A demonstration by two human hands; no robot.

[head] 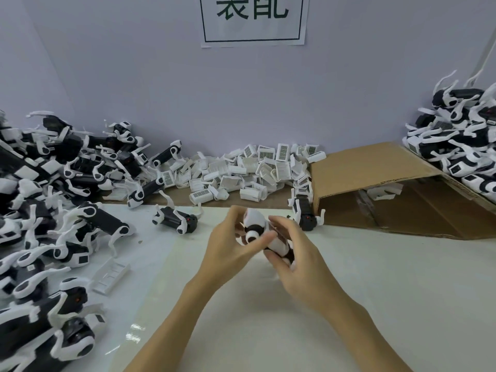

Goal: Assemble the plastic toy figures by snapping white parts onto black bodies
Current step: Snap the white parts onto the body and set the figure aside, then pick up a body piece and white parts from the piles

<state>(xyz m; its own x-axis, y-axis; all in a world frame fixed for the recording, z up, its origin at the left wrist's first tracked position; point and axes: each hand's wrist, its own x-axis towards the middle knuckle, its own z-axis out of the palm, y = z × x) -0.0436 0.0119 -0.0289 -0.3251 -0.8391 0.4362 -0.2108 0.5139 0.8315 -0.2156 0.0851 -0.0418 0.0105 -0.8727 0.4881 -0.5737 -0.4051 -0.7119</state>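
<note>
From the hands [263,245], figures [48,205] heap at nine o'clock, parts [241,170] at twelve, a cardboard sheet [375,183] at two.

Taped high on the pale wall [134,76]: a white paper sign [253,20] with dark characters in a frame. Below that sign, to the right, lying flat: brown cardboard [375,173]. Underneath, a white tabletop [375,277].

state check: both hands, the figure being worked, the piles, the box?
left hand: grips the toy figure
right hand: grips the same figure
toy figure: held above the table, blurred
left pile of figures: loose heap, legs on
white parts: loose heap by the wall
right pile of figures: stacked on the box
cardboard box: flaps open
</note>
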